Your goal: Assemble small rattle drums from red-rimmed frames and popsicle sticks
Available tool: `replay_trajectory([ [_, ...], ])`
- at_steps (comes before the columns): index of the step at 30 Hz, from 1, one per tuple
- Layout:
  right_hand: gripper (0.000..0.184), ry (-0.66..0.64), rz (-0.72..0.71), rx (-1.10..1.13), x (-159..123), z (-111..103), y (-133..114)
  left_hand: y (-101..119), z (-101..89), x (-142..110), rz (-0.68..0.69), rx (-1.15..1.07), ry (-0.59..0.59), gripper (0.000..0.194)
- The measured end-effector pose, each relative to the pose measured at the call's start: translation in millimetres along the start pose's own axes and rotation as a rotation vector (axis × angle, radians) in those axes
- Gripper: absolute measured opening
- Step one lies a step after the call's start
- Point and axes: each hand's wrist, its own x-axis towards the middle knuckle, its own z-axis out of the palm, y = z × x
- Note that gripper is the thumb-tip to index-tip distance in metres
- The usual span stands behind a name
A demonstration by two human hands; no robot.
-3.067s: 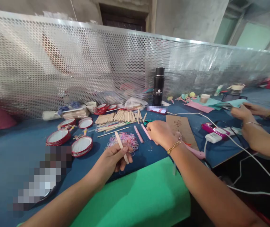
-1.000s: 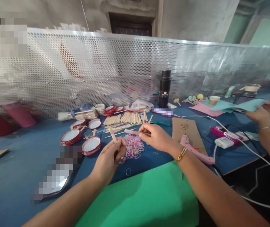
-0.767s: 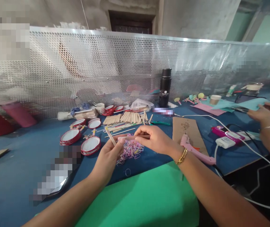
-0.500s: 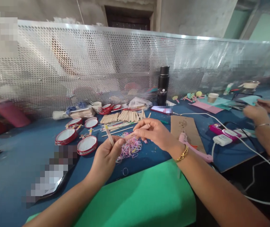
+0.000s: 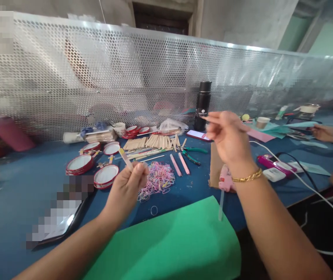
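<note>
My left hand (image 5: 128,184) is closed on a pale craft stick (image 5: 125,158) that points up and to the left, above the blue table (image 5: 17,198). My right hand (image 5: 230,138) is raised over the table, pinching a pink stick (image 5: 213,118) that is blurred by motion. A heap of small coloured rubber bands (image 5: 156,180) lies between my hands. Two pink sticks (image 5: 179,163) rest beside the heap. Beyond them is a pile of plain wooden sticks (image 5: 151,141).
Red-rimmed round lids (image 5: 105,174) sit to the left, a green sheet (image 5: 172,245) lies in front of me, and a pink glue gun (image 5: 226,182) rests on cardboard. A black bottle (image 5: 202,105), green pliers (image 5: 194,150) and a phone (image 5: 199,135) are behind. Another person's hand (image 5: 328,134) is at the right.
My right hand has lifted up and to the right, away from my left hand, taking the pink stick with it. My left hand has kept its stick and barely moved.
</note>
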Motion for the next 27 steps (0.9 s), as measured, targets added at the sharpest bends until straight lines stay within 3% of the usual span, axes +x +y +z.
replay_trajectory([
  [5,0.017,-0.495,-0.008,0.034,-36.0,36.1,-9.1,-8.3,6.3,-8.3,-0.022,-0.051,-0.158,0.039],
  [8,0.021,-0.621,-0.121,-0.031,-55.3,58.1,-7.8,-12.8,7.9,-11.9,-0.064,-0.069,-0.229,0.043],
  [12,0.015,-0.647,-0.207,-0.058,-62.1,66.2,-1.5,-14.1,9.5,-13.2,-0.099,-0.073,-0.284,0.044],
  [16,0.01,-0.601,-0.159,-0.083,-50.3,51.9,1.6,-16.1,8.1,-12.6,-0.133,-0.098,-0.344,0.041],
  [20,0.015,-0.353,-0.127,-0.344,-29.6,23.1,11.6,-19.1,5.5,-10.6,-0.245,-0.183,-0.259,0.032],
  [24,0.021,-0.376,-0.126,-0.697,-22.2,9.9,31.6,-19.5,3.8,-8.6,-0.316,-0.146,-0.295,0.033],
  [27,0.024,-0.406,-0.125,-0.795,-23.9,12.5,42.4,-18.5,3.0,-7.3,-0.335,-0.101,-0.32,0.036],
])
